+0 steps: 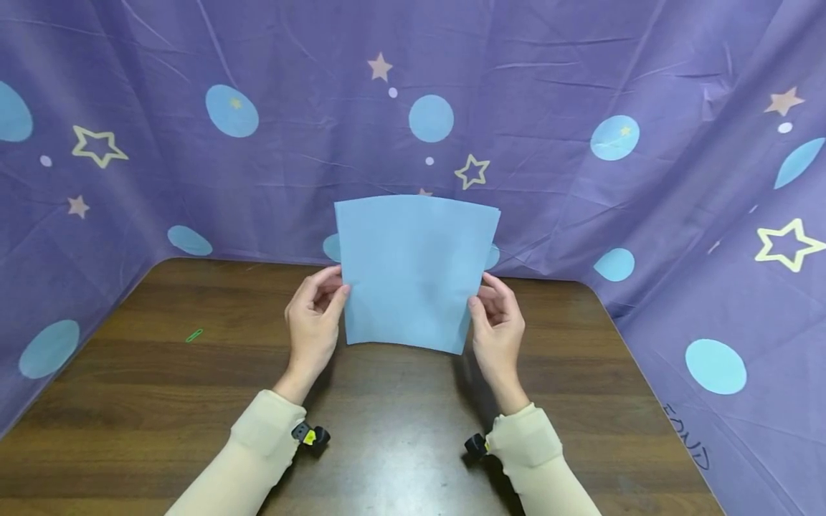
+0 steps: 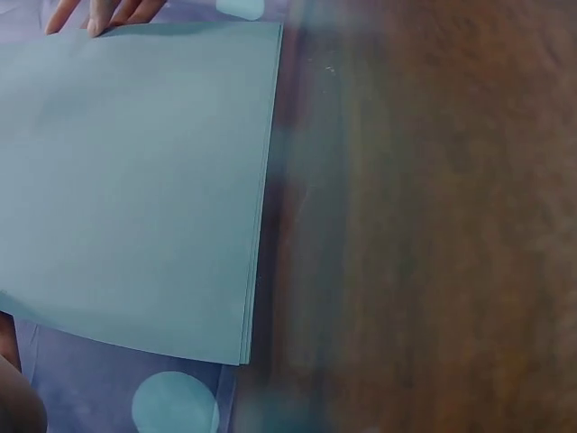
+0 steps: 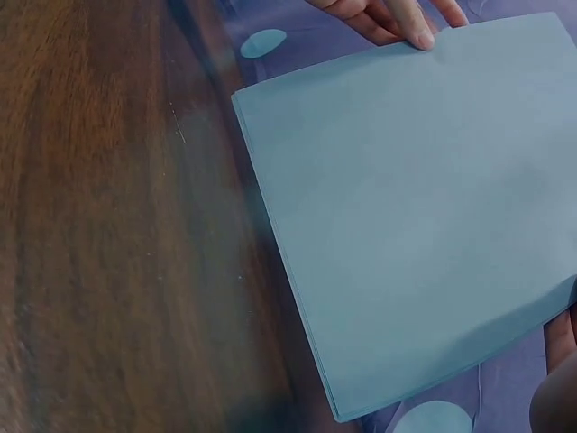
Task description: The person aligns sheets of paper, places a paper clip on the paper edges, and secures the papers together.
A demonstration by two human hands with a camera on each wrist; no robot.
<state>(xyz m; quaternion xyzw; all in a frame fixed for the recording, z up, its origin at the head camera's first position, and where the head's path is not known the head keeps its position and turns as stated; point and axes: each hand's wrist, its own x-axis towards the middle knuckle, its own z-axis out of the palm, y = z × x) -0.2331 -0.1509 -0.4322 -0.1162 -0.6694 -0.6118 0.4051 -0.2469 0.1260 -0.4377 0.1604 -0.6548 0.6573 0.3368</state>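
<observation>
A few light blue sheets of paper (image 1: 413, 272), stacked with edges nearly aligned, are held up above the table and bow slightly. My left hand (image 1: 312, 319) pinches the left edge, thumb on the near face and fingers behind. On the opposite edge, my right hand (image 1: 500, 326) grips the paper the same way. The left wrist view shows the layered edge of the paper (image 2: 135, 189), with part of the left thumb (image 2: 18, 401) at the lower corner. In the right wrist view the paper (image 3: 415, 207) fills the middle, and the left hand's fingertips (image 3: 419, 36) press its far edge.
A small green clip-like item (image 1: 194, 335) lies on the brown wooden table (image 1: 161, 401), left of the hands. Purple cloth (image 1: 310, 93) with stars and blue dots hangs along the back and both sides. Each sleeve carries a small black strapped-on device (image 1: 476, 446).
</observation>
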